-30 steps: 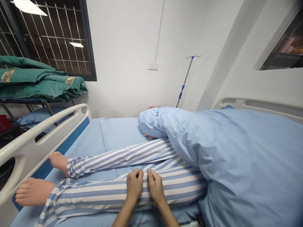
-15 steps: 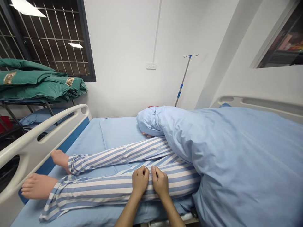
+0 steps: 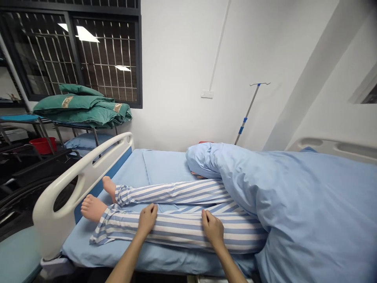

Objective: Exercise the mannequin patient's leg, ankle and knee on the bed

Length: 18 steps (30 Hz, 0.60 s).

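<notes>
My left hand (image 3: 147,219) is curled into a fist over the shin of the near leg, in blue-and-white striped trousers (image 3: 182,228). Over the thigh of the same leg is my right hand (image 3: 213,228), also a fist. No object shows in either hand, and I cannot tell whether they touch the cloth. The legs belong to a lying figure that looks like a manikin; its bare feet (image 3: 93,208) point toward the footboard. A light blue quilt (image 3: 297,196) hides the upper body, and part of a hand peeks out under the quilt's far edge.
The bed's white footboard (image 3: 59,196) stands at the left, and the headboard (image 3: 350,148) at the right. Behind the bed rises an IV pole (image 3: 249,114). Green folded bedding (image 3: 85,108), a red bucket (image 3: 43,145) and a wheelchair wheel (image 3: 17,204) are farther left.
My fists were side by side over the near leg; now they are apart, the left nearer the foot, the right over the thigh. The view has swung left.
</notes>
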### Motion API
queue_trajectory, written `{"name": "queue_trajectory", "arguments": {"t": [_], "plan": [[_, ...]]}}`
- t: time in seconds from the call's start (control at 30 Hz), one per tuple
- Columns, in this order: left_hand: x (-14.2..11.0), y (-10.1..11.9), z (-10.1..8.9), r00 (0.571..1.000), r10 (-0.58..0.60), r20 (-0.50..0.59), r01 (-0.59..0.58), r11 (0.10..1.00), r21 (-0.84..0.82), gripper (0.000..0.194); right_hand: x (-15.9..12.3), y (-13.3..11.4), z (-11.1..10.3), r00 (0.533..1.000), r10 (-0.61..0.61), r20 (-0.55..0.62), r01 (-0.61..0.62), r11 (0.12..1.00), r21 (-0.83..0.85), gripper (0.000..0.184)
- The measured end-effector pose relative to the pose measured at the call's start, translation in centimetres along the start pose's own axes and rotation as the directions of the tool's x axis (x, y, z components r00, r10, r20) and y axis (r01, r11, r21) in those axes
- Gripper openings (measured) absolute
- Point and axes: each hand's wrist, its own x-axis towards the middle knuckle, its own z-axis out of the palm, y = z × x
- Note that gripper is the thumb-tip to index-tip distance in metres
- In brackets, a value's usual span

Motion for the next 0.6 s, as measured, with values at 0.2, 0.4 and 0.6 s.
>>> {"name": "queue_trajectory", "arguments": {"t": [0.2,0.4,0.6], "plan": [[2.7,-5.7,-4.3,0.987,-0.160,-0.018,0.161,0.982,0.099,0.031,0.7,-0.1,0.0,0.997,0.042,0.058,-0.041,0.999,-0.022,0.038],[2.3,-6.3,-3.8,0.982,-0.187,-0.015,0.186,0.963,0.194,0.040,2.9,-5.2,2.2,0.986,-0.065,0.155,0.033,0.979,0.200,0.037],[2.1,-5.9,-3.8,0.977,-0.210,-0.030,0.211,0.950,0.229,0.041,3.9,-18.9,7.9,0.950,-0.247,0.191,0.128,0.866,0.483,0.018]]}}
